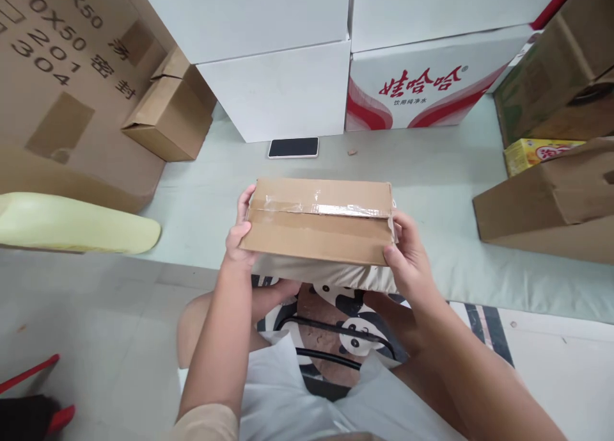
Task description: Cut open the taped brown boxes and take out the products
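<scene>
Between my two hands is a brown cardboard box (316,233), long and shallow, with clear tape running along the seam on its top. My left hand (241,226) grips its left end, thumb on the near side and fingers behind. Around the right end closes my right hand (407,252), its thumb near the front corner. A loose bit of tape shows at that right end. The box is over the front edge of the pale green covered surface (398,156). Whether it rests on the surface or is lifted, I cannot tell.
Behind lie a smartphone (293,148) and white cartons (288,95), one with red lettering (419,92). Left are a small brown box (173,108), a large carton (71,127) and a pale yellow object (77,226). Right stand an open carton (542,191) and a yellow packet (525,154).
</scene>
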A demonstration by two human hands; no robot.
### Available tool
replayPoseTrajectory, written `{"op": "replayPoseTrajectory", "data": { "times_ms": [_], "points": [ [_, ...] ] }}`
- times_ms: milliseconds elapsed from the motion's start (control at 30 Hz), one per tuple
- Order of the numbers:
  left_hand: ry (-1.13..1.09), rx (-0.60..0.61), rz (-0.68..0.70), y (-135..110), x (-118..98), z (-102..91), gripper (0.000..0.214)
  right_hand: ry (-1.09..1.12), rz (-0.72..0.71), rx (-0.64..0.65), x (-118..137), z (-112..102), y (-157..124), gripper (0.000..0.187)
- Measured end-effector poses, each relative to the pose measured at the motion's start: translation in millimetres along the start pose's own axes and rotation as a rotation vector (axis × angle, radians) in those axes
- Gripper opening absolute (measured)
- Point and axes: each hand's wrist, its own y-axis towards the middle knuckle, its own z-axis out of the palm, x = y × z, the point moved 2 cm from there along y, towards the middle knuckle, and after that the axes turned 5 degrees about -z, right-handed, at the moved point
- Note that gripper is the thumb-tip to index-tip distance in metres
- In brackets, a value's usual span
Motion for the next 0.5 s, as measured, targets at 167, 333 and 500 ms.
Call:
{"op": "replayPoseTrajectory", "data": {
  "times_ms": [167,333,500],
  "points": [
    [0.01,0.003,0.011,-5,0,1.5,0.064,0.038,-0.062,-0.103,1,11,-1,0.044],
    [0.017,0.003,0.061,-21,2,6.4,0.063,0.042,-0.078,-0.137,7,15,-15,0.048],
    [0.098,0.029,0.051,-26,0,9.1,0.064,0.061,-0.062,-0.069,12,-8,-30,0.058]
  ]
}}
